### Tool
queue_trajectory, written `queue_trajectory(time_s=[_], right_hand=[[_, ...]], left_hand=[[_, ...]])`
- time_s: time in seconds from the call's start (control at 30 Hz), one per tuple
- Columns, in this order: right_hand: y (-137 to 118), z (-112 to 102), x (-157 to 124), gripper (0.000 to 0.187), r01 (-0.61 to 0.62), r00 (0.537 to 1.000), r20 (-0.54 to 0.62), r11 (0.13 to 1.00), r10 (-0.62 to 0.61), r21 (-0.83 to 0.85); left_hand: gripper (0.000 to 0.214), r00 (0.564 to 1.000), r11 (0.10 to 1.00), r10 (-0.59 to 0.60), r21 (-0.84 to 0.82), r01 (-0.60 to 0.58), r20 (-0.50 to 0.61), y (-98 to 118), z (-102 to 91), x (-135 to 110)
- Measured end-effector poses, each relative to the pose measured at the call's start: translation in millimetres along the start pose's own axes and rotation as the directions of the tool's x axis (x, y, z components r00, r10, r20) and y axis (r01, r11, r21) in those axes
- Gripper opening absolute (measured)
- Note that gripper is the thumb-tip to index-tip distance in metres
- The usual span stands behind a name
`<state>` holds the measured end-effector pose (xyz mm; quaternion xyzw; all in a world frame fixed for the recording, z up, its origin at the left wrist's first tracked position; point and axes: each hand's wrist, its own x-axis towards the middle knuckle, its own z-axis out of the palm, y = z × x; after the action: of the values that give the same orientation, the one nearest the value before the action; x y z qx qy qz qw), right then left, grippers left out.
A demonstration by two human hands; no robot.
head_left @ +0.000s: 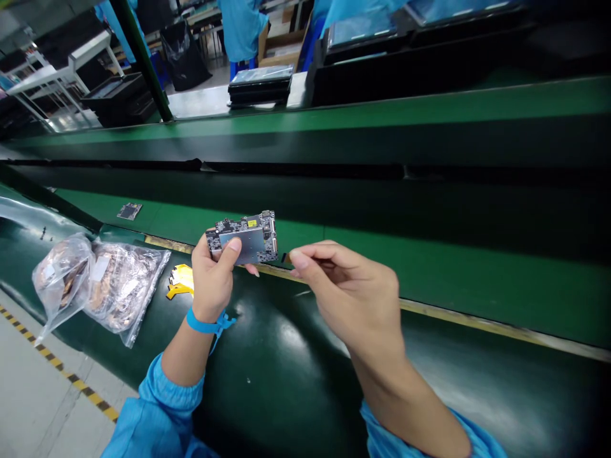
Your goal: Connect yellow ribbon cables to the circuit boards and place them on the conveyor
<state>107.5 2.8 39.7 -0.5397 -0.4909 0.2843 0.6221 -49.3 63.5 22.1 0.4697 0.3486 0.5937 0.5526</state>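
Observation:
My left hand (214, 277) grips a circuit board (248, 238) with its thumb on the silver metal plate in the board's middle. White connectors line the board's right edge. Just right of that edge, my right hand (353, 286) pinches a small flex cable (286, 258) between thumb and forefinger; only its dark end shows, a short gap from the board. Most of the cable is hidden by the fingers. Beside my left wrist, which wears a blue strap (205, 323), lies a pile of yellow flex cables (180, 282) on the green mat (277, 381).
Two clear plastic bags (119, 286) of brownish parts lie at the left on the mat. Another circuit board (129, 211) rests on the green belt (157, 219). Behind stand stacked flat screens (260, 86) on a ledge, a green post (140, 57) and people in blue.

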Motion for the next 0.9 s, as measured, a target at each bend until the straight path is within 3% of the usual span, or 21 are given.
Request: queue_trajectory(time_s=[0.2, 0.47, 0.9], right_hand=[[6.0, 1.4, 1.6, 0.004, -0.053, 0.993, -0.103, 0.998, 0.056, 0.035], [10.6, 3.6, 3.7, 0.003, -0.034, 0.995, -0.091, 0.999, 0.037, 0.037], [10.0, 0.4, 3.0, 0.007, -0.090, 0.994, -0.057, 0.996, 0.090, -0.002]], left_hand=[[0.036, 0.999, 0.999, -0.034, -0.031, 0.036, 0.040, 4.3, 4.4, -0.1], [0.027, 0.995, 0.996, -0.067, -0.052, 0.071, 0.069, 7.1, 5.9, -1.9], [0.033, 0.993, 0.993, -0.107, 0.051, 0.104, 0.060, 7.6, 4.2, -0.1]])
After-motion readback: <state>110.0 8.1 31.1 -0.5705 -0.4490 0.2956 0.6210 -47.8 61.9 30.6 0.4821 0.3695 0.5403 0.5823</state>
